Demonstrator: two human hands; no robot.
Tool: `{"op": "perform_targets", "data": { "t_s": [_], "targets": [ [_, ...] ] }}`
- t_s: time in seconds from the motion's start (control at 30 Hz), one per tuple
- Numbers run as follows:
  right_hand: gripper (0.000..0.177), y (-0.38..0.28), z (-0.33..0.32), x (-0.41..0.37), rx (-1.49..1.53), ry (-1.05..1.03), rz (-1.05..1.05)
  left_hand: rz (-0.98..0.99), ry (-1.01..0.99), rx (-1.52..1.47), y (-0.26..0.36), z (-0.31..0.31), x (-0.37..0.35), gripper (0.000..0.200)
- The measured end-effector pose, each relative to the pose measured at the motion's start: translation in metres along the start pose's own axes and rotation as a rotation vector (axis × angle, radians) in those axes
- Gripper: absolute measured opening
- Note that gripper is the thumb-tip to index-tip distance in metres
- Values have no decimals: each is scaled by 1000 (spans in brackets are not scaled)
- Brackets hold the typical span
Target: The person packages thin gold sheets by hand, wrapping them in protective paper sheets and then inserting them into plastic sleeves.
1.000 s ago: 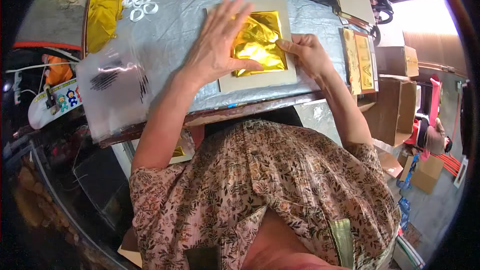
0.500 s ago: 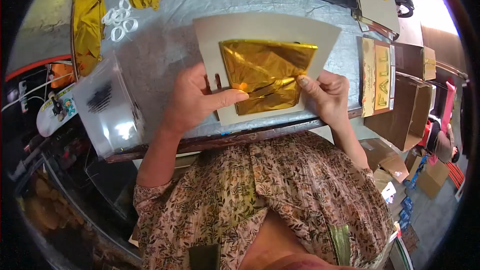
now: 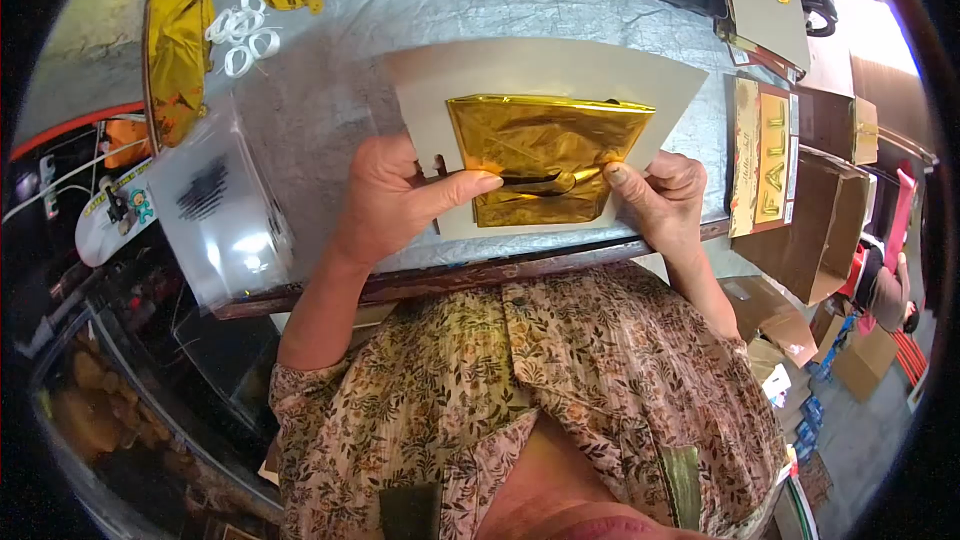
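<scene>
Gold foil point(image 3: 545, 135) is pinched onto the grey card point(image 3: 550, 70). The card's sides are gripped by the curled left hand point(image 3: 395, 195) and right hand point(image 3: 662, 200).

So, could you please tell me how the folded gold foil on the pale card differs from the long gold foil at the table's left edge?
The folded foil is a compact packet; the long foil lies spread out lengthwise. The left hand and right hand hold the folded foil against the card, while no hand touches the long foil. Both are shiny gold.
</scene>
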State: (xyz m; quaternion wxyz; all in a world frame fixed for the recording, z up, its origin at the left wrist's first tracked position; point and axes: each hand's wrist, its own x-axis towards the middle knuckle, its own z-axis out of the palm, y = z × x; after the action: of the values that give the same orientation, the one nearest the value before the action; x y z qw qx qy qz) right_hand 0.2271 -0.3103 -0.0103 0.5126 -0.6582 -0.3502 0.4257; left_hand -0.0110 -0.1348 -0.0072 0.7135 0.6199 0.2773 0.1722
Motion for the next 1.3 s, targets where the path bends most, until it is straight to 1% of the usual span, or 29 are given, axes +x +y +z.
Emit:
{"op": "perform_targets", "data": {
  "t_s": [0.07, 0.1, 0.17, 0.2, 0.23, 0.27, 0.33, 0.37, 0.4, 0.47, 0.57, 0.67, 0.73, 0.83, 0.87, 0.9, 0.97, 1.03, 1.1, 1.13, 1.17, 1.23, 1.27, 1.3],
  "targets": [
    [19, 3, 4, -1, 141, 31, 47, -9, 0, 21, 1, -1, -1, 23],
    [19, 9, 2, -2, 139, 25, 39, -20, -2, -23, 0, 1, -1, 23],
    [21, 19, -8, -4, 109, -20, 160, -19, -1, -65, -1, 2, 0, 24],
    [21, 17, -6, -3, 106, -24, 153, -60, 6, -59, -1, 3, 0, 24],
    [21, 14, -1, 0, 227, -31, 158, -99, 15, -49, -1, 3, 0, 23],
    [21, 11, 3, 2, 350, -40, 164, -92, 21, -46, -1, 4, 1, 23],
    [21, 5, 8, 5, 366, -41, 160, -90, 50, -104, -1, 6, 0, 23],
    [21, 3, 10, 6, 426, -27, 156, -94, 42, -189, 2, 7, -2, 26],
    [21, 1, 12, 6, 486, -14, 151, -84, 45, -184, 5, 7, -6, 26],
    [21, -1, 11, 4, 462, -16, 138, -55, -5, -196, 6, 9, -18, 29],
    [20, -4, 12, -1, 413, -28, 117, -71, 42, -147, 4, 14, -33, 30],
    [20, -4, 13, -10, 423, -44, 98, -10, 93, -170, 3, 22, -46, 30],
    [19, 1, 10, -15, 336, -19, 91, 21, 104, -167, 3, 26, -54, 29],
    [18, -8, 12, -26, 407, -62, 100, 38, 117, -185, 8, 34, -67, 28],
    [19, -5, 10, -27, 362, -50, 106, 36, 117, -205, 10, 35, -71, 28],
    [19, -2, 9, -29, 318, -42, 111, 44, 144, -197, 10, 35, -74, 28],
    [21, -15, 17, -35, 342, -69, 100, 109, 113, -113, 4, 33, -78, 29],
    [21, -17, 20, -37, 339, -70, 97, 129, 144, -125, 1, 35, -81, 28],
    [21, -17, 23, -38, 333, -91, 73, 115, 113, -231, -3, 35, -83, 30],
    [21, -16, 22, -37, 327, -85, 55, 101, 110, -183, -2, 33, -84, 24],
    [21, -9, 18, -35, 334, -102, 59, 103, 126, -182, -1, 28, -88, 24],
    [21, -9, 21, -34, 360, -93, 42, -19, 33, 246, 10, 10, -99, 22],
    [21, -9, 22, -33, 387, -65, 20, 113, 59, 323, 7, -5, -107, 24],
    [21, -4, 16, -30, 406, -74, 15, 128, 159, 400, 8, -22, -114, 25]
  ]
}}
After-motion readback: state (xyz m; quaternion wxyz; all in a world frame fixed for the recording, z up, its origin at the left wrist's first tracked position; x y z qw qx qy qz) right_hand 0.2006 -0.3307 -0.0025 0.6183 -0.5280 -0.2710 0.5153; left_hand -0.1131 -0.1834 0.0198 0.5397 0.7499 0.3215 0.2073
